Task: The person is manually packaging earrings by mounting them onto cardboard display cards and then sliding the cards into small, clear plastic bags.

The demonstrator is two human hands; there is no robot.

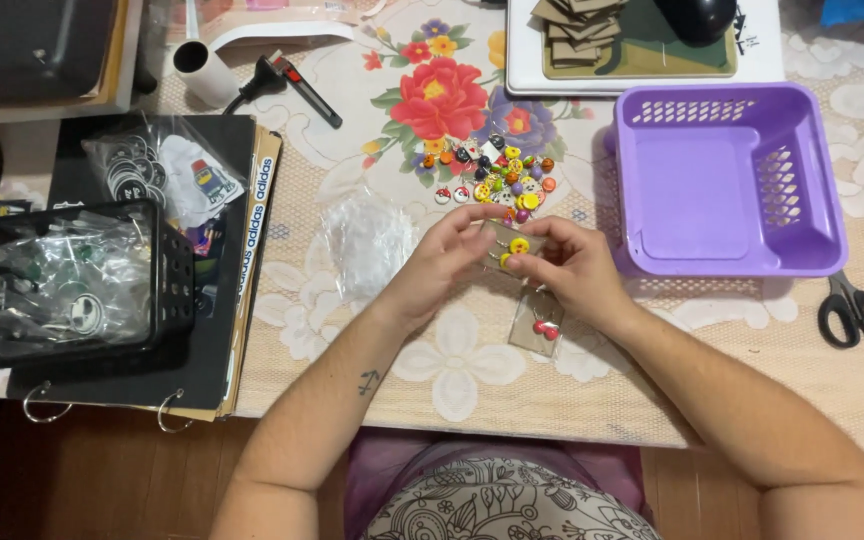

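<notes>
- Brown cardboard, a small card (514,243) carrying a yellow round charm, is pinched between both hands just above the table edge, in front of the person's body.
- Left hand (444,258) grips the card's left end with thumb and fingertips closed on it; right hand (574,268) clamps the right end the same way, its fingers curled over the top.
- Second small card with a red charm (540,325) lies on the cloth just below the right hand, partly under it.
- Heap of small colourful round charms (493,170) sits just beyond the hands on the floral tablecloth (452,370).
- Crumpled clear plastic bags (365,240) lie just left of the left hand.
- Purple plastic basket (732,180) stands near the right hand; black-handled scissors (855,308) lie beside its near right corner.
- Black mesh box of bagged items (72,285) rests far left.
</notes>
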